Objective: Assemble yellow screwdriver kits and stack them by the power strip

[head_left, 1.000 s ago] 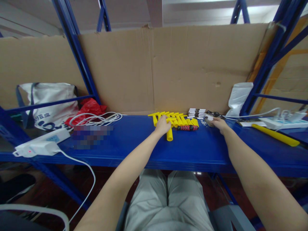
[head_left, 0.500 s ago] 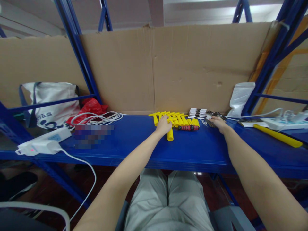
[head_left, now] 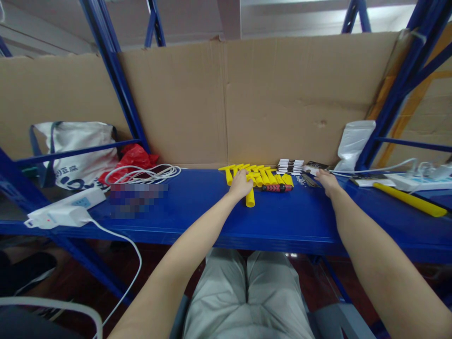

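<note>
My left hand (head_left: 240, 183) is closed around a yellow T-shaped plastic handle (head_left: 250, 198), whose round hollow end points toward me. Just behind it, several more yellow T-shaped handles (head_left: 265, 178) lie in a row on the blue shelf. A red and black screwdriver handle (head_left: 277, 188) rests in front of the row. At the right, my right hand (head_left: 327, 182) has its fingers bent together beside flat dark blades (head_left: 311, 180) and dark-printed packets (head_left: 316, 165). What its fingertips hold, if anything, is too small to make out. Small screws (head_left: 300, 180) lie scattered between the hands.
Stacked white packets (head_left: 290, 166) stand behind the screws. Farther right are a white plastic bag (head_left: 355, 145), a long yellow strip (head_left: 409, 199) and a power strip (head_left: 420, 181). Coiled white cable (head_left: 148, 175), a red bag (head_left: 136, 157) and a white adapter (head_left: 65, 209) lie left. Cardboard (head_left: 282, 99) closes off the back.
My right hand has moved slightly right, uncovering more of the dark blades and packets. My left hand stays on the yellow handle in the same place.
</note>
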Demonstrator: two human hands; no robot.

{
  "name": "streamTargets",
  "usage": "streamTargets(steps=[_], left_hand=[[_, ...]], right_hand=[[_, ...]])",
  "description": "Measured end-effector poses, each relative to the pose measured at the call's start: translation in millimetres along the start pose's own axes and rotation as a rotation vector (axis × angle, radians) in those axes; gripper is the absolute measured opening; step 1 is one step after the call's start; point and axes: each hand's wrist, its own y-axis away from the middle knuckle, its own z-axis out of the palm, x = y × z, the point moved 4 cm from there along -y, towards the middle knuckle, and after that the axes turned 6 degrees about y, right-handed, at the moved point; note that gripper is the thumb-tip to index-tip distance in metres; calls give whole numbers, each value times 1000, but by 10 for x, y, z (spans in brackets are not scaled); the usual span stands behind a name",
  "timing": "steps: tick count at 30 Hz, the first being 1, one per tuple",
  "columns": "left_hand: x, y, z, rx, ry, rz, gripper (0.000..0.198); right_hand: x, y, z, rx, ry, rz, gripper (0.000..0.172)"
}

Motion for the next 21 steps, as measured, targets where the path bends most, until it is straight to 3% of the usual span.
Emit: streamTargets(steps=[3,10,17,21], left_hand=[[-1,-5,2,11,13,10,23],[3,0,11,-4,-16,30,20],[20,11,-1,-21,-19,17,22],[25,12,0,-27,-51,23,23]], right_hand=[[16,84,-45,56,-135,103,54],[-40,160,-55,82,-206,149,53],[-9,83,-22,73,-150,125,60],[41,-35,-52,106,10,31,64]])
